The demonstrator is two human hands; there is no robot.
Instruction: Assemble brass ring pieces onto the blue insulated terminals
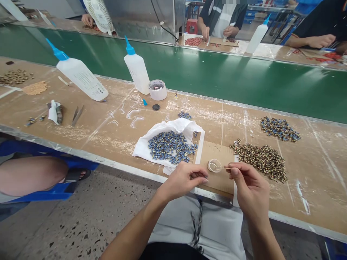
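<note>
My right hand pinches a thin pale stick. The stick's far end reaches into a small clear cup that stands on a cardboard piece. Left of the cup, my left hand has its thumb and forefinger together near the table edge. A bit of a small blue piece shows at those fingertips, mostly hidden. Beyond my left hand, a white cloth bears a heap of small blue and yellow pieces. Right of the cup lies a pile of small dark and gold pieces.
Two white bottles with blue nozzles, one leaning and one near a tape roll, stand further back. Tweezers lie at left. Another blue-and-gold pile is at right. A green belt runs behind; people work beyond it.
</note>
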